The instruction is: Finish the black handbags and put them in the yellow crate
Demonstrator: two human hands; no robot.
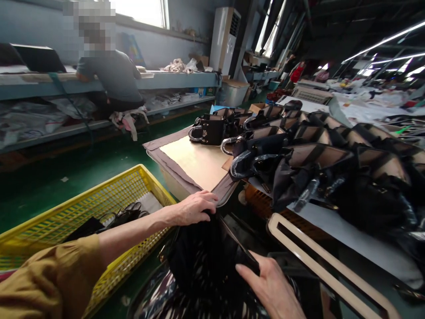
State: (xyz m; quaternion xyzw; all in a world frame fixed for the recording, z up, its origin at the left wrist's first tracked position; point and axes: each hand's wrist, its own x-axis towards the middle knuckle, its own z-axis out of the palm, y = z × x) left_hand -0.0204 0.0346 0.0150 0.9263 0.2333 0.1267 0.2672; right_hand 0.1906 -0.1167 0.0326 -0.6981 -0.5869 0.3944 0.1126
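Observation:
A black handbag (206,261) is in front of me at the bottom of the head view, its mouth tilted open. My left hand (195,207) is closed over the far upper corner of the bag, fingers curled down. On the near right side, my right hand (270,279) grips the bag's rim, with the thumb on the inner side and the fingers hidden behind the panel. Shiny, clear-looking wrapping shows along the bag's lower left. Just right of my right hand is a long beige frame with a slot (299,248).
To the left on the green floor stands a yellow plastic crate (142,173) with black pieces inside. Ahead is a small table with a beige board (191,161). Many black handbags (315,155) crowd the right-hand table. A person (111,75) sits at the wall bench (179,79).

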